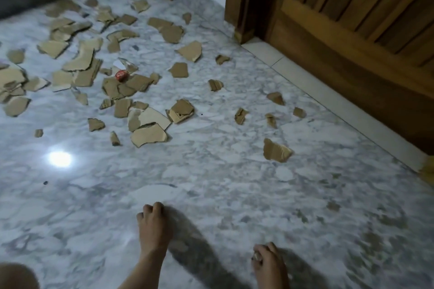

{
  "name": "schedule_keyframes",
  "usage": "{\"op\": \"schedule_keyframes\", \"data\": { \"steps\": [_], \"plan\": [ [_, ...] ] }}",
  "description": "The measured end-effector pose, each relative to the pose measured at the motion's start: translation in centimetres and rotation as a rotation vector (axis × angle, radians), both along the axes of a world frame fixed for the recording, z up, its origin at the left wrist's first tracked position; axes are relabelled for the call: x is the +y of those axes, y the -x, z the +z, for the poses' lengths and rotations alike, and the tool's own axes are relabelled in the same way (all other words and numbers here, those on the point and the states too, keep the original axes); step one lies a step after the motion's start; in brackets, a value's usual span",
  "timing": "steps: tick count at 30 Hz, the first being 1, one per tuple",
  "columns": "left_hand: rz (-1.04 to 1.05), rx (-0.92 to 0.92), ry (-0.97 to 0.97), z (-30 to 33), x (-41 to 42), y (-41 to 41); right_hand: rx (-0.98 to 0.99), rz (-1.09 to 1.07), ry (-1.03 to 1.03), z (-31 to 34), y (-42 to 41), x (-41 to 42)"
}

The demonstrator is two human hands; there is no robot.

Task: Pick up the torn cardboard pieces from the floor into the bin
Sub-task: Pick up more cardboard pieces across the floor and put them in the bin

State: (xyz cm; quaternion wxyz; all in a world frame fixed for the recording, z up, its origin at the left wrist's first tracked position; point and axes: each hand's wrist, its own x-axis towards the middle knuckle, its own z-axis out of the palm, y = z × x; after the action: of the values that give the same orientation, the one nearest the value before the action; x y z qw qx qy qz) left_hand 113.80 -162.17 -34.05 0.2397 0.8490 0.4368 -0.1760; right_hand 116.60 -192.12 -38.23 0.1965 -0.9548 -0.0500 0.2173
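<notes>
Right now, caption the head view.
Torn brown cardboard pieces litter white marble floor; both hands low, right hand holding a scrap.
</notes>
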Motion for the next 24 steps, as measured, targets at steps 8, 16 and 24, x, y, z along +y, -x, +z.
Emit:
{"op": "schedule_keyframes", "data": {
  "steps": [8, 16, 24],
  "plan": [
    [0.071, -0.168, 0.244, 3.4, -1.1, -4.4, 0.037, -0.192, -0.064, 7.9, -6.5, 4.1],
    [-0.106, -0.244, 0.281, 4.8, -6.4, -17.4, -0.023, -0.282, -0.298, 10.2, -17.8, 7.4],
    [-0.215, -0.140, 0.223, 6.2, -10.5, -29.4, 0.098, -0.205, -0.218, 9.3, -27.5, 2.7]
  ]
}}
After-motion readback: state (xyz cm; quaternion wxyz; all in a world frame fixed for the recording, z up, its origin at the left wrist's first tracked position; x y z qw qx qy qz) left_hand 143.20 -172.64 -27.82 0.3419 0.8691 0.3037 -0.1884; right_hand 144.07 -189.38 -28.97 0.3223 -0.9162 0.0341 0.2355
